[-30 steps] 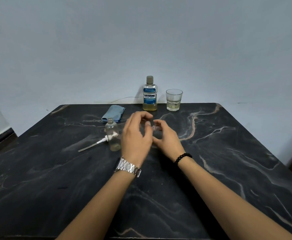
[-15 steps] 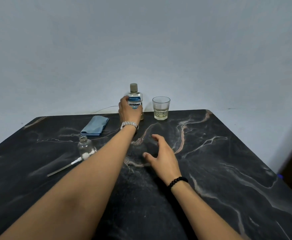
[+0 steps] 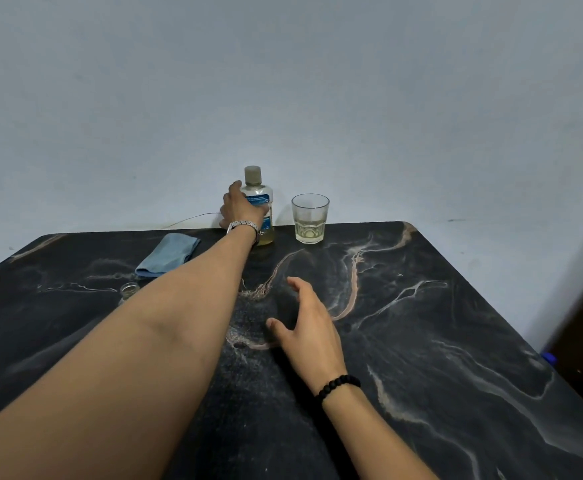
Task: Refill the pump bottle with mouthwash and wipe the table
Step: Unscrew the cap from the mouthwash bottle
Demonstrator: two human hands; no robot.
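The left hand (image 3: 243, 207) grips the mouthwash (image 3: 261, 216), which stands upright at the far edge of the worktop (image 3: 456, 341), near a glass (image 3: 310, 218). The right hand (image 3: 309, 322) hovers relaxed, fingers spread, holding nothing. The pump bottle (image 3: 129, 291) peeks out behind the left forearm, near the cloth (image 3: 167, 254).

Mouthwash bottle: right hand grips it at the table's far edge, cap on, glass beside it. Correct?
Not quite. The head view shows the left hand gripping the bottle, not the right. The right hand hovers open over the table. Cap on, glass beside it.
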